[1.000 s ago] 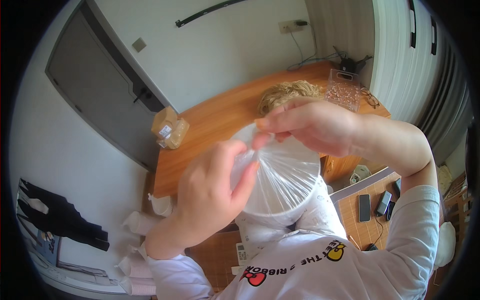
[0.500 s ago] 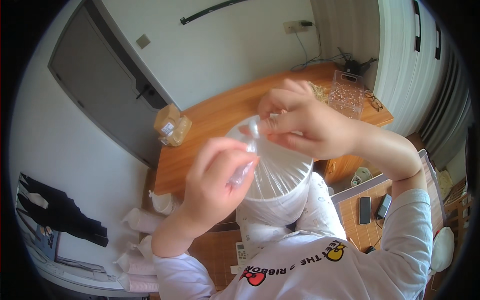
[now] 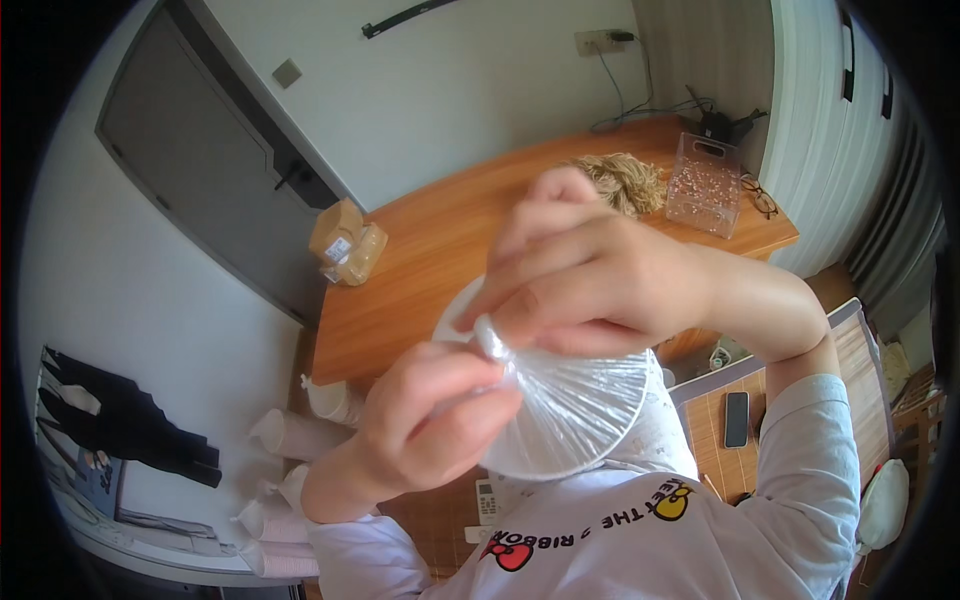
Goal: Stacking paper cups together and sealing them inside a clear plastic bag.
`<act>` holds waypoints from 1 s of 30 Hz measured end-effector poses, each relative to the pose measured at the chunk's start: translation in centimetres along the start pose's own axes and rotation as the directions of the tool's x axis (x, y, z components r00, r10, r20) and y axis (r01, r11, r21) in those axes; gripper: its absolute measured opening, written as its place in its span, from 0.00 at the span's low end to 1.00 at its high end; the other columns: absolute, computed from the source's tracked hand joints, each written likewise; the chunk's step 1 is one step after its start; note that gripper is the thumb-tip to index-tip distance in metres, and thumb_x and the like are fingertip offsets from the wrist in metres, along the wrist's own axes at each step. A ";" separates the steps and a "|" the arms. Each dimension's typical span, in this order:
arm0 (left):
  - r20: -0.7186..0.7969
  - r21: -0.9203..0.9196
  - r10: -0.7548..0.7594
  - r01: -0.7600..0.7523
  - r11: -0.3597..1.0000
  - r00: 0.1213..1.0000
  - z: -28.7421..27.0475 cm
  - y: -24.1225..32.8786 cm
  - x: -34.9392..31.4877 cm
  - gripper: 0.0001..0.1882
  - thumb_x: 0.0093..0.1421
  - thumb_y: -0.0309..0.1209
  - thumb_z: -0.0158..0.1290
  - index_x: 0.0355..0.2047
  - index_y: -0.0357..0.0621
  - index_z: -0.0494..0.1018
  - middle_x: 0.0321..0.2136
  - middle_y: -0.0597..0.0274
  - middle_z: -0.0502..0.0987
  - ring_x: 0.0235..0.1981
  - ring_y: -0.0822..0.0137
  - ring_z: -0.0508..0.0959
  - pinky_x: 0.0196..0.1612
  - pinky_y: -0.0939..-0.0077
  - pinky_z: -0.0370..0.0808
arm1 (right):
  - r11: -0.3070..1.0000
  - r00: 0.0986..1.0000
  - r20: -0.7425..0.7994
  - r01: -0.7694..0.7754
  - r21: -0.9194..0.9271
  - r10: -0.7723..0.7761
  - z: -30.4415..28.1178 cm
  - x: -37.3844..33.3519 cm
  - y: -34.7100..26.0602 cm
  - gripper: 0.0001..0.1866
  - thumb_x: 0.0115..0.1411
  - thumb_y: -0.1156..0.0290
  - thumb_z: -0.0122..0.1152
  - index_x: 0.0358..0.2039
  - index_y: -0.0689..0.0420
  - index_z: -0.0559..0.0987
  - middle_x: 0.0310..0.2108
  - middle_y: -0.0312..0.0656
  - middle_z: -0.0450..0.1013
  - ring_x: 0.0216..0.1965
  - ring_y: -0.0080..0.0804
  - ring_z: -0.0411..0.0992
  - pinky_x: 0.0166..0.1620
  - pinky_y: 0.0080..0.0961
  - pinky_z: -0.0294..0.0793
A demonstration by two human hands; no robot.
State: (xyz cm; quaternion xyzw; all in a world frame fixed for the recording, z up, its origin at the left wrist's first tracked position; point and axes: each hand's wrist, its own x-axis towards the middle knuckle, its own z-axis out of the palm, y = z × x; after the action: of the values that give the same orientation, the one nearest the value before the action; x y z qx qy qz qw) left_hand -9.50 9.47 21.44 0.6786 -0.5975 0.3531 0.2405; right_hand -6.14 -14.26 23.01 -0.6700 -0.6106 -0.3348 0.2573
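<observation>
A clear plastic bag is stretched in radiating folds over a round white thing, whose rim shows as a disc; it rests above my lap, tilted. The bag's neck is gathered into a twist at the middle. My left hand pinches this twist from the left, thumb against fingers. My right hand reaches over the bag from the right, its thumb and fingers closed on the twisted plastic by a white, rounded loop. The right fingertips are partly hidden and a little blurred.
Across the wooden desk lie brown boxes, a bundle of tan strands, a clear box of pinkish bits and glasses. Wrapped white stacks stand at the left. A phone and a remote lie lower down.
Both hands and the bagged thing have moved lower and closer to me. The bag's top has tilted more toward view. My right hand has come nearer to my left at the twist.
</observation>
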 end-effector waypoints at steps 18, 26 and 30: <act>-0.079 0.003 -0.095 0.096 0.995 0.992 -0.3 -0.2 -0.5 0.23 0.46 0.22 0.66 0.43 0.42 0.73 0.36 0.56 0.74 0.28 0.61 0.77 0.30 0.72 0.76 | 0.931 0.996 -0.040 -0.054 0.361 0.073 1.2 -1.1 0.6 0.08 0.58 0.78 0.57 0.35 0.56 0.83 0.27 0.35 0.77 0.33 0.30 0.75 0.52 0.31 0.58; -0.048 0.191 -0.030 0.039 0.981 0.998 0.1 0.1 -0.2 0.22 0.47 0.21 0.66 0.44 0.42 0.75 0.37 0.59 0.75 0.30 0.62 0.79 0.31 0.74 0.77 | 0.908 0.989 -0.117 -0.036 0.418 0.093 1.9 -1.3 1.4 0.07 0.60 0.69 0.65 0.38 0.54 0.85 0.24 0.38 0.77 0.28 0.32 0.76 0.53 0.37 0.65; -0.010 0.254 -0.024 0.026 0.967 1.000 -0.3 0.7 -0.1 0.22 0.46 0.21 0.66 0.43 0.41 0.77 0.39 0.59 0.76 0.32 0.63 0.80 0.32 0.74 0.78 | 0.896 0.981 -0.152 -0.038 0.442 0.117 1.9 -1.1 1.2 0.07 0.59 0.70 0.65 0.38 0.55 0.85 0.24 0.38 0.77 0.27 0.35 0.76 0.50 0.41 0.71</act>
State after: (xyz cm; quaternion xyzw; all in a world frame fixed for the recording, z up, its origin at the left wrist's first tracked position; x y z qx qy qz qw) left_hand -10.22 9.65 21.46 0.7102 -0.5379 0.4257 0.1580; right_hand -4.77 -13.72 21.02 -0.5871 -0.6178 -0.2362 0.4667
